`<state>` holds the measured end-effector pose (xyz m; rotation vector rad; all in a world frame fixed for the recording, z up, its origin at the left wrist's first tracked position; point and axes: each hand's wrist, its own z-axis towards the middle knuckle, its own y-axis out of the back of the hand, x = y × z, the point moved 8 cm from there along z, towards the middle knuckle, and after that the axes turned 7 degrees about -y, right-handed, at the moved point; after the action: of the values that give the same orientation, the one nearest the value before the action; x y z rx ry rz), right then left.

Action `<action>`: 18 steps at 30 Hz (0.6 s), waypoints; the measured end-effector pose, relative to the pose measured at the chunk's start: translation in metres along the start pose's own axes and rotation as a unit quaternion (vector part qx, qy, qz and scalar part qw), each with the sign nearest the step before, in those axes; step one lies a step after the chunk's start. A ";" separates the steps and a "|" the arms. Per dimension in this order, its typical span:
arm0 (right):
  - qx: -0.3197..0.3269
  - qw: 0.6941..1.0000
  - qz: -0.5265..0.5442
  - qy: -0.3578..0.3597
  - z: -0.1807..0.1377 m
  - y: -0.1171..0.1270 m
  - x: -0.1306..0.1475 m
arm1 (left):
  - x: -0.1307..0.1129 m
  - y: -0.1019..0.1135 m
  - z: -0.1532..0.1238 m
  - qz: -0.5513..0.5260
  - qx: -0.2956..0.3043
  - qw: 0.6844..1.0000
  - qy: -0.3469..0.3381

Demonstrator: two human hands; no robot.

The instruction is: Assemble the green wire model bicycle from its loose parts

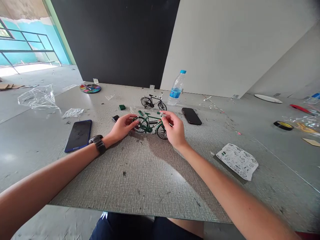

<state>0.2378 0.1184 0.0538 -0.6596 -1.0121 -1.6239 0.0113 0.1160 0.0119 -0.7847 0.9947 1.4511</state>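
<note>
A small green model bicycle (149, 125) stands on a grey woven mat (140, 173) in front of me. My left hand (122, 127), with a dark watch on its wrist, grips the bicycle's left wheel with closed fingers. My right hand (175, 128) pinches the handlebar end above the right wheel. A second, black model bicycle (153, 101) stands upright just behind, untouched.
A blue phone (78, 135) lies left of my left arm and a black phone (191, 116) lies to the right. A water bottle (177, 88) stands behind. A printed instruction sheet (237, 160), a small green block (122, 107), a tape roll (283, 125) and plastic bags (37, 96) lie around.
</note>
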 end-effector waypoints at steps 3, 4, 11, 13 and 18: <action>0.001 1.000 0.003 0.005 -0.001 0.000 0.003 | -0.004 -0.003 0.000 0.003 0.027 1.000 -0.007; 0.002 1.000 0.009 0.007 -0.002 0.000 0.005 | -0.007 -0.005 -0.001 0.008 0.046 0.999 -0.011; 0.030 0.998 0.060 0.010 -0.006 -0.005 0.021 | -0.015 -0.019 -0.010 0.084 0.158 0.984 -0.021; 0.036 0.996 0.083 0.006 -0.004 -0.005 0.019 | -0.013 -0.018 -0.009 0.075 0.150 0.986 -0.014; -0.028 0.996 0.078 -0.026 0.006 0.008 -0.005 | -0.004 -0.008 -0.005 -0.051 0.061 0.997 0.024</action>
<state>0.2461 0.1258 0.0549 -0.8021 -0.9304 -1.5100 0.0195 0.1098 0.0127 -0.7727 1.0539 1.2777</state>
